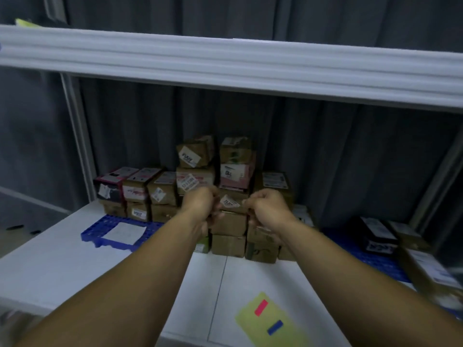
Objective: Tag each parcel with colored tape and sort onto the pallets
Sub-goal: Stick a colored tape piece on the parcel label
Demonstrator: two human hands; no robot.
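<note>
A small brown cardboard box [231, 204] with a crooked white sticker sits high in the middle of the pile [195, 181], between the 2 hands. The left hand [200, 201] has its fingers curled round the box's left edge. The right hand [266, 207] has its fingers curled round the right edge. The picture is blurry, so the fingertips are hard to see.

The pile is made of many square boxes, mostly brown, some pink or black, with white stickers. It stands on a smooth white counter [75, 266].

To the left lies a blue plastic pallet [100, 226] full of little holes, with a flat white paper [125, 232] on it. To the right a second blue pallet [370, 261] carries more boxes.

Near the front lies a yellow card [265, 324] with 1 red tape strip [261, 307] and 1 blue tape strip [275, 327]. Behind hangs a grey curtain [325, 159] with folds.
</note>
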